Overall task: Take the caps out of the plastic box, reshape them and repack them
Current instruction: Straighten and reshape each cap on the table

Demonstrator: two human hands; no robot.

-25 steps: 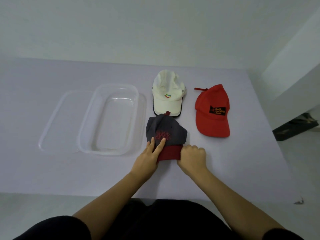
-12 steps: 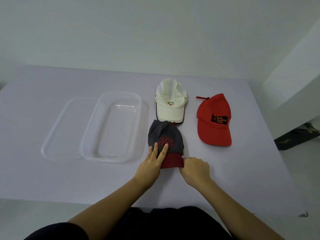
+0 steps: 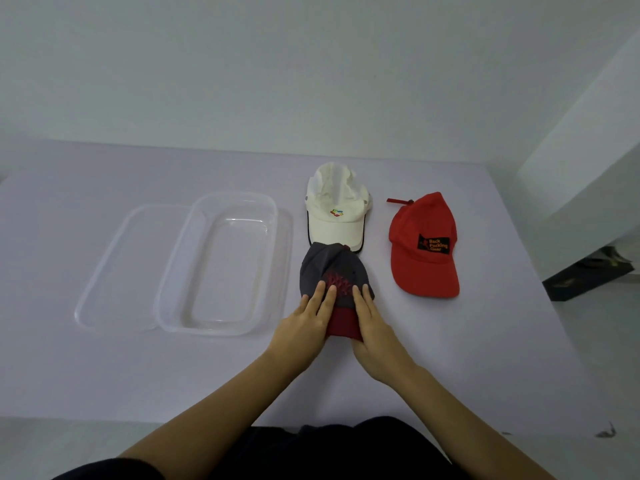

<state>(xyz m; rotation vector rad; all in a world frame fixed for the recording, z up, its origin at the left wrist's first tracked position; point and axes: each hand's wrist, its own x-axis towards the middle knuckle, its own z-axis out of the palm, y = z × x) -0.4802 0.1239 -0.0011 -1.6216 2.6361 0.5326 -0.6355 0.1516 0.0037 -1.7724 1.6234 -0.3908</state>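
Note:
A dark grey cap (image 3: 329,268) with a dark red brim and red stitching lies on the table right of the clear plastic box (image 3: 273,216). My left hand (image 3: 306,327) lies flat on its left side, fingers straight on the crown. My right hand (image 3: 372,327) lies flat on its right side, fingers stretched over the brim onto the crown. A white cap (image 3: 336,209) sits just behind the grey one, brim toward me. A red cap (image 3: 424,247) with a black label lies further right.
The box's clear lid (image 3: 114,271) lies under and to the left of the box. The table's near edge (image 3: 104,415) runs below my forearms. A white wall step stands at the right with a dark object (image 3: 588,273) on the floor beside the table.
My right hand, a fist beside the brim before, has opened and now lies flat on the grey cap. The cap's crown looks narrower and smoother. The camera view has tilted up.

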